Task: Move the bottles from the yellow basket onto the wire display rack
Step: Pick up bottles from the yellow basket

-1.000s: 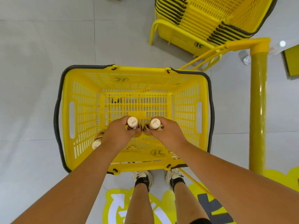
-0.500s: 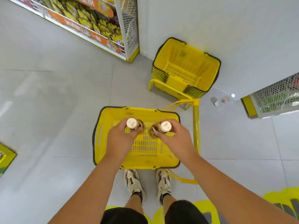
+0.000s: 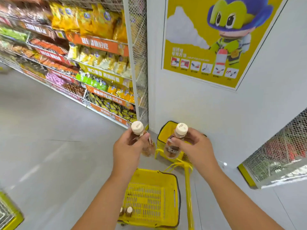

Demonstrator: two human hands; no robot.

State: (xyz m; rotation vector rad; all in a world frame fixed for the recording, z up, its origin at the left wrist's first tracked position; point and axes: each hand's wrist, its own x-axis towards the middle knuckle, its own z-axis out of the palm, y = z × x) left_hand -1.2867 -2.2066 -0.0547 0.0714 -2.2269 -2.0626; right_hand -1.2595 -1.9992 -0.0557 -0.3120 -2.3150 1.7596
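i hold one bottle in each hand, up in front of me. my left hand wraps its fingers and thumb around the neck of the left bottle. my right hand grips the right bottle the same way, just under the cap. both bottles are clear plastic with brown drink inside and round, cream caps on top. the right bottle has a dark label around its middle. the two bottles are near each other but not touching.

the yellow basket sits on the floor below my arms. it is hard plastic with lots of little slots in its walls and bottom, and a dark rim. two more bottles lie in its near left corner, and i can see their pale caps. a long yellow handle stands up at the right side of the basket.

behind it, a stack of baskets of the same kind rests against the white wall. a big yellow poster with a cartoon figure hangs on that wall.

to the left is a tall wire rack with thin white mesh on its end. its shelves are packed with shiny snack bags in yellow, orange and green. another mesh rack shows at the right edge. the floor is smooth grey tile.
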